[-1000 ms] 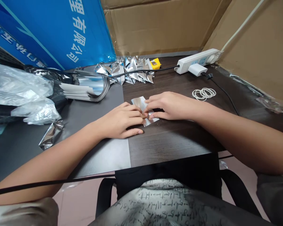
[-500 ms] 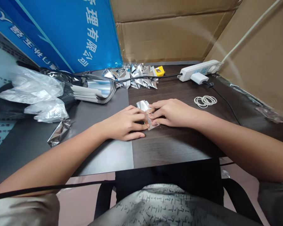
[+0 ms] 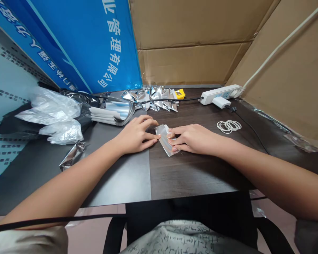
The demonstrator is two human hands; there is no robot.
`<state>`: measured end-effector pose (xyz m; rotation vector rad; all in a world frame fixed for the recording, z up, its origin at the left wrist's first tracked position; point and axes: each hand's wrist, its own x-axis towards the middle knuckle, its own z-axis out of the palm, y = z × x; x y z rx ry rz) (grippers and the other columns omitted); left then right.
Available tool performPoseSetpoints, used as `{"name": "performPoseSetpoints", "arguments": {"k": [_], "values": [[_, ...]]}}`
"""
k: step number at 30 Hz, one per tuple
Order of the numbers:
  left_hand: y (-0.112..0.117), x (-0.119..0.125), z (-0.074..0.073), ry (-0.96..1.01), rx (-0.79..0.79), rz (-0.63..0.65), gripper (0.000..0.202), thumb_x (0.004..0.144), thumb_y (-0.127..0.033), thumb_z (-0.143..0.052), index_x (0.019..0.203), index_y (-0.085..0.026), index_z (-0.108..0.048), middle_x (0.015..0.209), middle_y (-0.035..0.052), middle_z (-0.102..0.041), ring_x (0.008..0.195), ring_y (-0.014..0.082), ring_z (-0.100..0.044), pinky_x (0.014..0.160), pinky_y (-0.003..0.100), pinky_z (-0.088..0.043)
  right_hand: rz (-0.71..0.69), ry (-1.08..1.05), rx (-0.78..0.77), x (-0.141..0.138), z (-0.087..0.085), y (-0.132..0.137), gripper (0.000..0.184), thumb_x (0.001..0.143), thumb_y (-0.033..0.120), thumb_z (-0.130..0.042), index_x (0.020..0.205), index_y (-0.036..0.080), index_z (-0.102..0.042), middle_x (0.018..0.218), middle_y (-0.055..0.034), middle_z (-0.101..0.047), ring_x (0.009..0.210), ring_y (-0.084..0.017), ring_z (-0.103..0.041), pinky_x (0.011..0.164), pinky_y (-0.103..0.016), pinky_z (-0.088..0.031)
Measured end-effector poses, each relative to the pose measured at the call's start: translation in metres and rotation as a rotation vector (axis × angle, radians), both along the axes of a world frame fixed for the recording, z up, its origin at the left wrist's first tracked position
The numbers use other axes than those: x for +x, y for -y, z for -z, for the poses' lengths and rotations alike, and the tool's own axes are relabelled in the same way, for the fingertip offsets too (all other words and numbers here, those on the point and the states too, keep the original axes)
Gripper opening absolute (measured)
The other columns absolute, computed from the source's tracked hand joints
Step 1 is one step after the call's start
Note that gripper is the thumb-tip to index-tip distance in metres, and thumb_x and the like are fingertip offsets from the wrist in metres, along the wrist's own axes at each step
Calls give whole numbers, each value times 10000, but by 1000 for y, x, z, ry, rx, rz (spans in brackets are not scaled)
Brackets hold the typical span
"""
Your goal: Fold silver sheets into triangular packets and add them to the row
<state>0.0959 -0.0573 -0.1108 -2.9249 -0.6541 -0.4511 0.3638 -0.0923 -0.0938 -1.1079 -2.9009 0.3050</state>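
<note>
item: foil piece (image 3: 165,144) lies flat on the dark table (image 3: 196,173), between your hands | your left hand (image 3: 136,135): fingers stretched out, tips touching its left edge | your right hand (image 3: 194,139): fingers curled over its right edge; pinching or only pressing, I cannot tell

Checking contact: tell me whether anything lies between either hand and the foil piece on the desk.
Nothing visible does. The left hand touches the foil piece at its left edge; the right hand rests on its right side.
</note>
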Motion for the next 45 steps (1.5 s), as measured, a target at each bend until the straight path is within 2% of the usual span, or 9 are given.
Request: {"name": "performPoseSetpoints", "arguments": {"k": [8, 14, 19, 22, 26, 33, 39, 42, 45], "values": [[-7, -3, 5, -2, 31, -159, 311, 1023, -387, -532, 1126, -303, -813, 1243, 116, -633, 1193, 298, -552, 982, 473, -523, 8, -16, -20, 0, -3, 1, 162, 970, 368, -669, 928, 271, -791, 1257, 3, -696, 1064, -175, -698, 711, -231, -383], [-1, -1, 3, 22, 105, -194, 392, 1041, -325, -480, 971, -156, -826, 1188, 151, -664, 1099, 284, -618, 915, 447, -562, 8, -56, -37, 2, -1, 0, 157, 961, 374, -676, 934, 277, -796, 1346, 14, -652, 1097, -176, -686, 787, -252, -457], [8, 5, 1, 84, 3, 31, 348, 1047, -352, -495, 1154, -177, -776, 1213, 141, -657, 1150, 278, -586, 984, 455, -529, -24, -98, -59, 3, 2, -5, 149, 956, 365, -671, 991, 268, -778, 1415, -7, -628, 1283, -247, -593, 966, -352, -514], [14, 10, 0, 34, -124, 196, 329, 1043, -384, -521, 1111, -186, -774, 1205, 129, -670, 1220, 289, -545, 1038, 466, -495, -32, -105, -100, 4, 1, -7, 136, 956, 352, -667, 1006, 287, -776, 1385, 3, -650, 1287, -252, -575, 982, -382, -524], [23, 17, -3, 40, -266, 311, 317, 1022, -391, -566, 1105, -165, -772, 1174, 139, -690, 1230, 288, -537, 1074, 461, -480, -38, -84, -114, 4, -1, -8, 149, 950, 376, -674, 994, 271, -769, 1389, -4, -647, 1292, -260, -565, 963, -385, -528], [39, 28, -13, 23, -497, 337, 214, 985, -335, -623, 1056, -242, -802, 1184, 102, -704, 1224, 260, -544, 1150, 455, -446, -33, -41, -117, 3, -2, -7, 144, 952, 337, -668, 1043, 339, -781, 1438, 45, -615, 1299, -255, -567, 939, -387, -522], [49, 31, -15, 6, -608, 376, 182, 961, -307, -652, 1050, -309, -810, 1183, 81, -706, 1270, 253, -531, 1179, 454, -411, -67, -77, -90, 7, 3, -10, 192, 945, 325, -665, 1104, 311, -770, 1471, 23, -592, 1325, -261, -549, 969, -398, -517], [44, 27, -10, 67, -538, 314, 233, 997, -321, -579, 981, -283, -809, 1151, 79, -714, 1205, 233, -572, 1124, 429, -437, -111, -93, -84, 9, 5, -12, 194, 970, 356, -632, 1076, 278, -774, 1463, 1, -596, 1299, -260, -556, 1007, -423, -506], [32, 21, -2, 162, -348, 66, 313, 1032, -354, -498, 1079, -235, -784, 1110, 96, -702, 1078, 226, -595, 997, 420, -476, -162, -133, -71, 11, 7, -13, 227, 982, 380, -617, 1074, 238, -768, 1453, -36, -597, 1268, -255, -560, 1025, -422, -498]]}}
